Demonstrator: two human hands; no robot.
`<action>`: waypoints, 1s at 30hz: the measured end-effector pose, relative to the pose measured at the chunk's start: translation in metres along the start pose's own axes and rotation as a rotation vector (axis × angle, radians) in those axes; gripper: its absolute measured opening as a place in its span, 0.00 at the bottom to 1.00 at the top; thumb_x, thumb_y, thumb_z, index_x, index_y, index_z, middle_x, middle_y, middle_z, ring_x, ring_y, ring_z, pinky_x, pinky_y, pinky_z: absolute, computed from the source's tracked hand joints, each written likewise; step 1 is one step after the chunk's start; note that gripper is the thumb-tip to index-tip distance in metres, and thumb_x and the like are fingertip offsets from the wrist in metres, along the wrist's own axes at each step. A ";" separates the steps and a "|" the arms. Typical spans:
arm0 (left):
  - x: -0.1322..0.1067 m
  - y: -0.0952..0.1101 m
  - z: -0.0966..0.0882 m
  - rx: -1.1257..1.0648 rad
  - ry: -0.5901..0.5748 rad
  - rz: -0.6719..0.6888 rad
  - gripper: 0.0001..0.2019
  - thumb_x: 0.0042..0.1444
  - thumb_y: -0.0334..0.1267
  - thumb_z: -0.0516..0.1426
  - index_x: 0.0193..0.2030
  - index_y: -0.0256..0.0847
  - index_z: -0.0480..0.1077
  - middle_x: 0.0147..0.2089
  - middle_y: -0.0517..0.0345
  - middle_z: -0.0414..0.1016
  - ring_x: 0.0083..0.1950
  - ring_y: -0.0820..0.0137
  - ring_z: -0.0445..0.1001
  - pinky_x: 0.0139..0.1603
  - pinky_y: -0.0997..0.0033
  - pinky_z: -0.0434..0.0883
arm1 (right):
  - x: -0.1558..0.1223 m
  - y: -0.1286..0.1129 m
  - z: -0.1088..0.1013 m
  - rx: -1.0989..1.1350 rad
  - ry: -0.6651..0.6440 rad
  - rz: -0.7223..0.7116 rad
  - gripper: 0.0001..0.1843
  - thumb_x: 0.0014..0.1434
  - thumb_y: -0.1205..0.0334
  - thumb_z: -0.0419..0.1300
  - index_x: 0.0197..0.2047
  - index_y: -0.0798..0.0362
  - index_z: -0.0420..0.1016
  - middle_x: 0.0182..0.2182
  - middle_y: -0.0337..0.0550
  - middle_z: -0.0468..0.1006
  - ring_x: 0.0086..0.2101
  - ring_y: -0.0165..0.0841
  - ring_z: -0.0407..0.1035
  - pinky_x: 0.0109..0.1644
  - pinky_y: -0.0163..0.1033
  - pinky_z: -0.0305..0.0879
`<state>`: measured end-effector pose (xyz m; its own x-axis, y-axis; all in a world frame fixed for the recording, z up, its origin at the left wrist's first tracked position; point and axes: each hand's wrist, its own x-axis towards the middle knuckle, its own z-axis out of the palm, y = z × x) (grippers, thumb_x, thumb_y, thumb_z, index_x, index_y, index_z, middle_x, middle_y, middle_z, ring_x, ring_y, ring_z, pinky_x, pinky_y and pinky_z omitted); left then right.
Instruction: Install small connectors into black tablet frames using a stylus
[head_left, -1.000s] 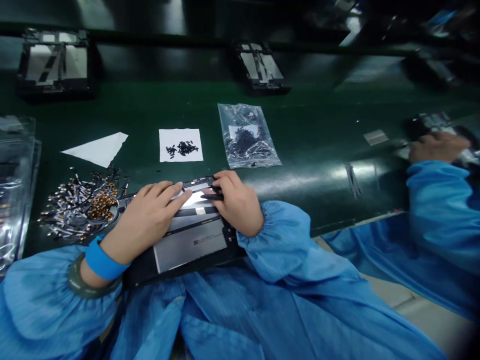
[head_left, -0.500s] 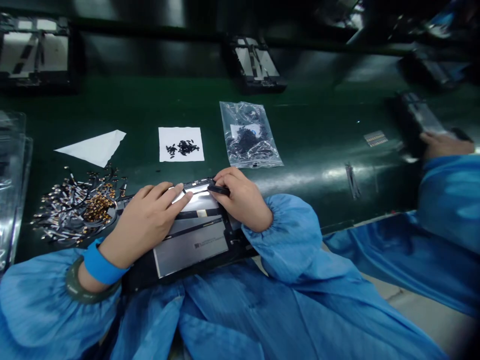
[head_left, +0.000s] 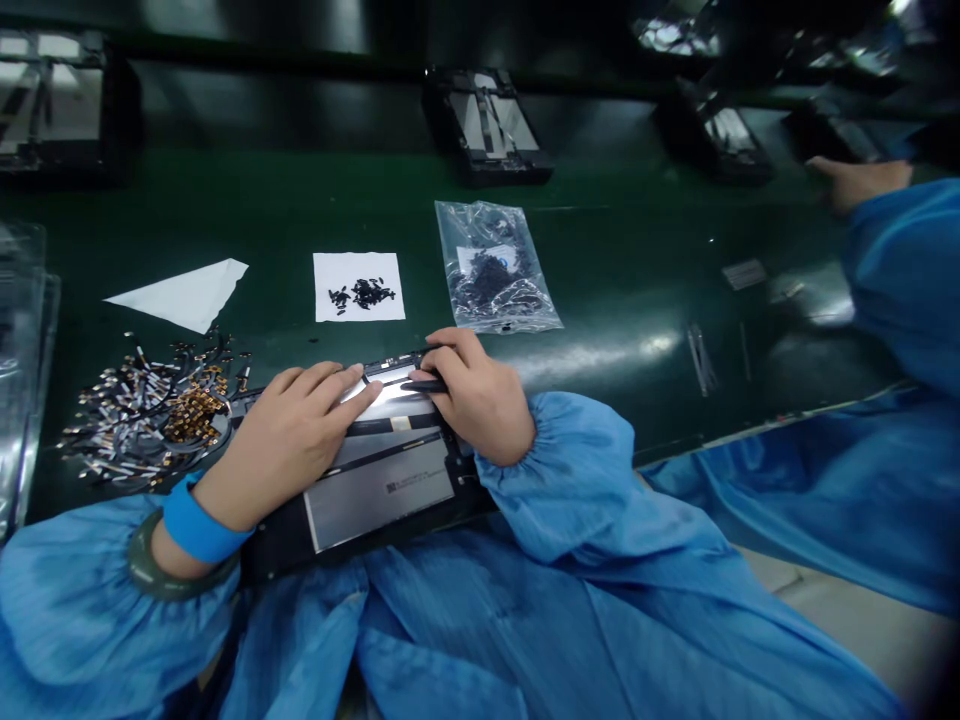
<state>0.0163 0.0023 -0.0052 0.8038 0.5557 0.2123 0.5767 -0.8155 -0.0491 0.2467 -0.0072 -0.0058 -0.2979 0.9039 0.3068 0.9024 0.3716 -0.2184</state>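
Observation:
An opened tablet-like device (head_left: 382, 485) lies at the near edge of the green belt, its grey metal inside facing up. My left hand (head_left: 289, 440) rests flat on its upper part, fingers stretched toward the middle. My right hand (head_left: 472, 395) is curled at the device's top right corner and pinches a thin black tool (head_left: 424, 385) that lies against the device. Both arms wear blue sleeves; a blue band circles my left wrist.
A white paper with small black screws (head_left: 358, 287), a clear bag of screws (head_left: 493, 268), a white triangular paper (head_left: 184, 293) and a heap of flex cables (head_left: 154, 410) lie beyond. More open devices (head_left: 486, 125) sit farther back. A co-worker's hand (head_left: 855, 180) reaches at right.
My hands have stayed on the device almost unmoved. The co-worker's hand at right has moved up and away toward the far devices.

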 end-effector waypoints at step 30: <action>0.014 -0.047 0.014 -2.051 -0.464 -0.825 0.22 0.53 0.61 0.51 0.23 0.45 0.60 0.15 0.64 0.58 0.10 0.76 0.52 0.12 0.71 0.53 | -0.055 0.039 -0.037 1.104 -0.571 0.901 0.37 0.44 0.40 0.69 0.50 0.56 0.69 0.28 0.35 0.71 0.18 0.20 0.55 0.21 0.33 0.51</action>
<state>0.0020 0.0506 -0.0138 0.6881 0.4914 -0.5339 0.0609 0.6940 0.7174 0.3103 -0.0502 0.0032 -0.1048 0.7702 -0.6292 0.2462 -0.5929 -0.7667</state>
